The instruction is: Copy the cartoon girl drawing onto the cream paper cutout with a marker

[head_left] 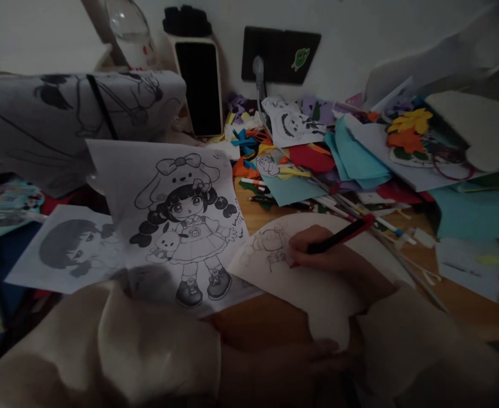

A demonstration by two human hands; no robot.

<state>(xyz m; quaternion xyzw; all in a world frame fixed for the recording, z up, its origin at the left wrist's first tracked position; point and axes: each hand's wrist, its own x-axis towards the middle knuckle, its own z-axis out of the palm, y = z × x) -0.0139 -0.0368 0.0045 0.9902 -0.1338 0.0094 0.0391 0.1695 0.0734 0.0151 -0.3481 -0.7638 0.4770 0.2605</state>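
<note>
My right hand (312,246) is closed around a black and red pen (340,233), its tip down on a pale fan-shaped piece (291,286). Faint sketch lines of a small figure show beside the tip. Low in the view, my left hand (295,365) grips the fan's short handle, its fingers dim and partly in shadow. To the left of the fan lies a sheet with a printed drawing (185,226) of a girl in a dog-eared hat; the fan's left corner meets the sheet's right edge.
Another printed picture (79,249) lies left. Behind stand a dark-fronted bottle (198,85) and a clear bottle (130,34). Colourful paper scraps (249,141), blue paper sheets (355,150), and several pens crowd the back and right. A cable (258,85) runs down from the wall plate (281,54).
</note>
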